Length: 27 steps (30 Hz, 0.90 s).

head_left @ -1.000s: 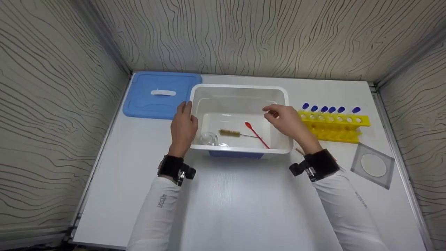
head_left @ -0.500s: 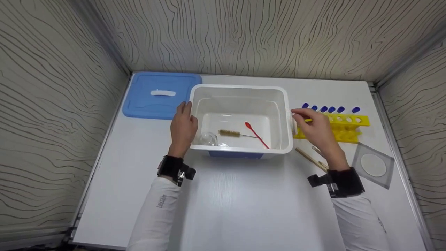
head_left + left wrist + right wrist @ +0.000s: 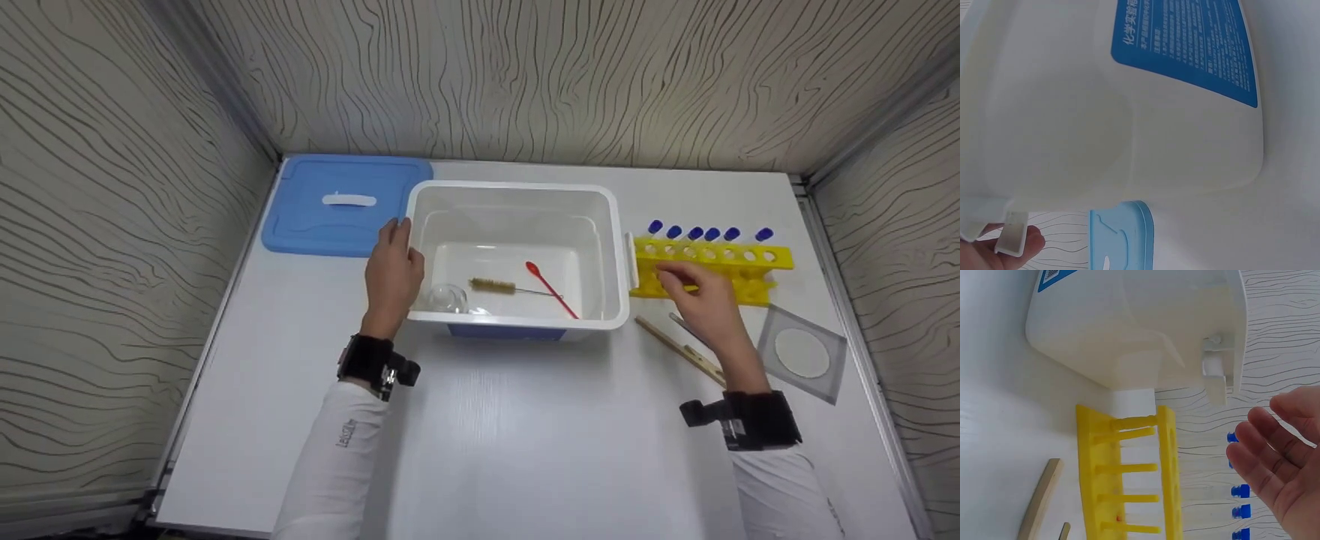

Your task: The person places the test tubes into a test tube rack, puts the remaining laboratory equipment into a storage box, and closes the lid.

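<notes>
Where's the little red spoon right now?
In the head view, the red spoon lies inside the white tub, in its right half, slanting across the wire handle of the brush.

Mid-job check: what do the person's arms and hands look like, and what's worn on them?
The left hand and right hand are ungloved. Wide black wristbands circle both wrists, each with a small black protruding attachment. The left white fabric sleeve carries small grey lettering; the right white fabric sleeve shows a marking too faint to read.
</notes>
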Motion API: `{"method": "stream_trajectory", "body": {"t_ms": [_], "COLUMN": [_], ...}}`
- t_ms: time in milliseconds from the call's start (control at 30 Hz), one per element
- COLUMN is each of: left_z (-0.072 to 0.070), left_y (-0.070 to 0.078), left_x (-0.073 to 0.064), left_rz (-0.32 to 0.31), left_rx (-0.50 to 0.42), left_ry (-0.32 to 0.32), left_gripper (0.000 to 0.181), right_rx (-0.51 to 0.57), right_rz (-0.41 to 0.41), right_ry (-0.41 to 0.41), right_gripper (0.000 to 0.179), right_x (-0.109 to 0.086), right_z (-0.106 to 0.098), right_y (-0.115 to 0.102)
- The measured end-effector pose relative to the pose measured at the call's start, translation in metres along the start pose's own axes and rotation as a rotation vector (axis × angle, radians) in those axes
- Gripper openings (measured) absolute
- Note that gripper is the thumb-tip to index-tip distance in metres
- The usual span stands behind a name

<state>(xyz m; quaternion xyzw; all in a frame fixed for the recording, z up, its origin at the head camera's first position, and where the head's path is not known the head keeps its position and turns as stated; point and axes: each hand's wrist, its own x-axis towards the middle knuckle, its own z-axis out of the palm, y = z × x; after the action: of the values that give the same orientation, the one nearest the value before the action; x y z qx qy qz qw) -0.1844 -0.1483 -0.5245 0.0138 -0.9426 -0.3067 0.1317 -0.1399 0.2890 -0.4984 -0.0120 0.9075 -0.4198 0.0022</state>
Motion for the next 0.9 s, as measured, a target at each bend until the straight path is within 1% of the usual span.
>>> {"method": "stream_trajectory", "body": {"t_ms": [167, 400, 667, 800, 900], "left_z": [0.0, 0.0, 0.001, 0.0, 0.0], "left_y": [0.0, 0.0, -0.001, -0.001, -0.001], "left_x": [0.0, 0.0, -0.001, -0.001, -0.001], "left_rz": [-0.007, 0.002, 0.015, 0.015, 0.021], "left_rx": [-0.002, -0.003, -0.003, -0.005, -0.008], "left_ry": [-0.015, 0.012, 0.026, 0.031, 0.034], "left_gripper": [0.049, 0.049, 0.048, 0.048, 0.048], "right_rx": [-0.018, -0.167, -0.281, -0.357, -0.404], "right_rz": [0.038, 0.054, 0.103, 0.107, 0.103], "right_ry": [-0.024, -0.066, -0.17, -0.221, -0.242], "right_gripper": [0.045, 0.039, 0.04, 0.042, 0.042], "right_x": [-0.008, -0.017, -0.021, -0.024, -0.028], "right_z": [0.002, 0.007, 0.014, 0.015, 0.016], "right_y": [0.023, 0.051, 0.078, 0.091, 0.098]}}
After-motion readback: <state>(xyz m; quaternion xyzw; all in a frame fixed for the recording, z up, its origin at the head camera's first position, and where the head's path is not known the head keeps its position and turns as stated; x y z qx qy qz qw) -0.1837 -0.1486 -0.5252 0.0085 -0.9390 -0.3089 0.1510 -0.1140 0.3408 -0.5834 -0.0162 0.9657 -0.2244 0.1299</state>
